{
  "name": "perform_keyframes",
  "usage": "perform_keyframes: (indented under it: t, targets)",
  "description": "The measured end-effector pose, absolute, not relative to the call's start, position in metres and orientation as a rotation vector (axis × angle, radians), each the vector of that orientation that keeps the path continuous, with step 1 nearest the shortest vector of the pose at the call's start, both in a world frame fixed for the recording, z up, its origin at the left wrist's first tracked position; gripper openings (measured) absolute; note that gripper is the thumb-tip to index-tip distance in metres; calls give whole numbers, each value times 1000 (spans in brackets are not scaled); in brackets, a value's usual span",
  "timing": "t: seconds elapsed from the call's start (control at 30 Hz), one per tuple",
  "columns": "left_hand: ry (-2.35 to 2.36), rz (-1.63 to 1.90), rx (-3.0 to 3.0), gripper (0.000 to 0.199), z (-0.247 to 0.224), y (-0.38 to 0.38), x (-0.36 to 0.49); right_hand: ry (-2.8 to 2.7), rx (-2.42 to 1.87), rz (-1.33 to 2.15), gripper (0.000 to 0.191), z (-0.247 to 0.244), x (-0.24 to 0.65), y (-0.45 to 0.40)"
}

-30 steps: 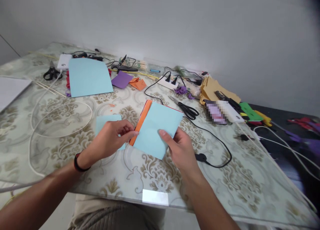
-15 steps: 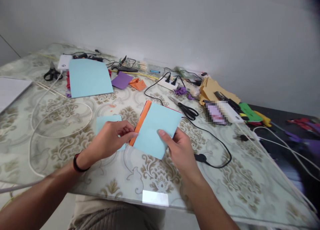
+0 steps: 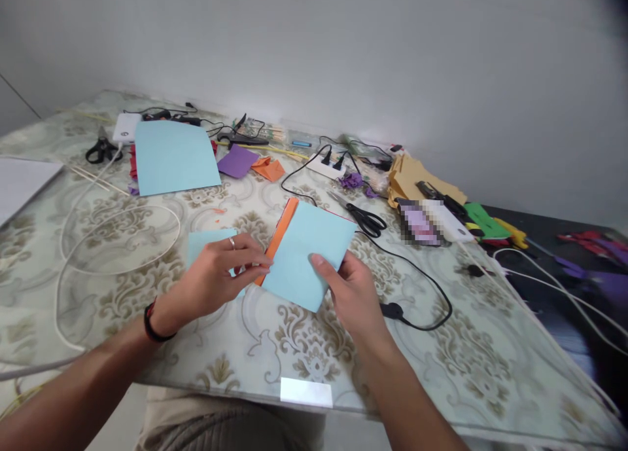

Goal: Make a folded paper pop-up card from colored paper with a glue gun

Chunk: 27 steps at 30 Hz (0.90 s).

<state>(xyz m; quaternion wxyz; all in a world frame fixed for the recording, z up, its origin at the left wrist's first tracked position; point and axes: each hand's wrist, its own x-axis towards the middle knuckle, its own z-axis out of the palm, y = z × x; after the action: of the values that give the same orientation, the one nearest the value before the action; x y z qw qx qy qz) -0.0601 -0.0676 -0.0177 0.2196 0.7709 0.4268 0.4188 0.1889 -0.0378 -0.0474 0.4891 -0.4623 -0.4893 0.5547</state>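
A light-blue paper (image 3: 304,251) with an orange strip (image 3: 282,235) along its left edge is held tilted above the table. A thin dark red edge shows behind its top. My right hand (image 3: 350,284) grips its lower right side, thumb on the front and fingers behind. My left hand (image 3: 228,264), with a ring, has its thumb and fingertips together at the lower part of the orange strip. Under the left hand lies a smaller light-blue sheet (image 3: 209,241), partly covered.
Black scissors (image 3: 366,218) lie beyond the paper, a black cord (image 3: 426,268) curving to the right. Farther back are a large blue sheet (image 3: 176,160), a purple paper (image 3: 238,161), orange paper (image 3: 268,168), a power strip (image 3: 324,166) and brown paper (image 3: 422,179).
My left hand has rolled over, its fingers now reaching onto the orange strip and its ring showing. My right hand and the paper stay nearly still.
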Motion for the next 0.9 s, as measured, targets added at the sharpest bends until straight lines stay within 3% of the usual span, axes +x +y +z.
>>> perform_keyframes:
  t: [0.47,0.63,0.73,0.9]
  targets:
    - [1394,865,2453,25,-21,-71,-52,-1173,-1078,1440,41,-49,191,-39]
    - [1305,1209,2090,20,-15,-68,-60,-1203,-1049,1464,40,-49,191,-40]
    - [1262,1426,1725,27,-17,-61,-70,-1192,-1031,1480,38,-49,191,-40]
    - [1420,1344,1629,37,-23,-53,-77,-1174,-1019,1497,37,-49,191,-41]
